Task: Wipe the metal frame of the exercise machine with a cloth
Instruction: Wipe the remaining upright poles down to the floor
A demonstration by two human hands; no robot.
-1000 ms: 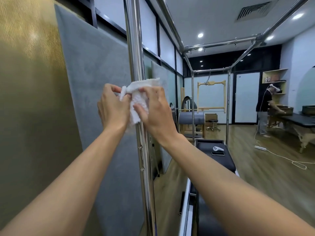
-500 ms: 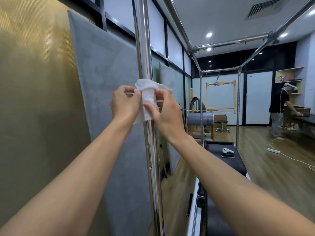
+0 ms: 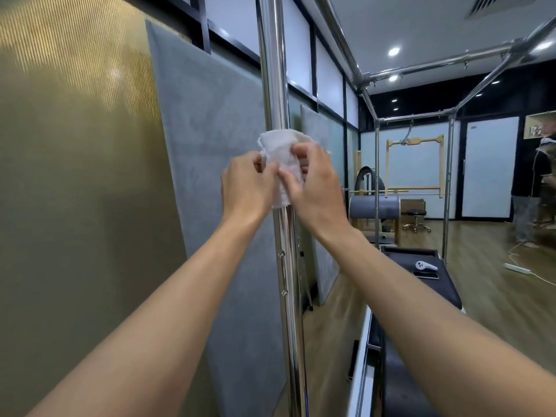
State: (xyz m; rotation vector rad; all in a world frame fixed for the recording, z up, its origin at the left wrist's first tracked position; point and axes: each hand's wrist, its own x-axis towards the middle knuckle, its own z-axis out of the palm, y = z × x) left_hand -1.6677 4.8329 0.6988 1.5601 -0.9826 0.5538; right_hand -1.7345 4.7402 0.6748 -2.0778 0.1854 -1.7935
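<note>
Grey panel (image 3: 210, 145) crowds the pole's (image 3: 272, 70) left; its right side lies open.

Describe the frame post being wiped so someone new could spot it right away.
Find the steel-framed exercise machine along the grey wall panels. Its nearest upright post rises right before the camera. Unlike the far posts, a white cloth is wrapped around it, held by the left hand and right hand.

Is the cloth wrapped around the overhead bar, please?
No, the left hand and right hand hold the cloth around the upright pole.
</note>
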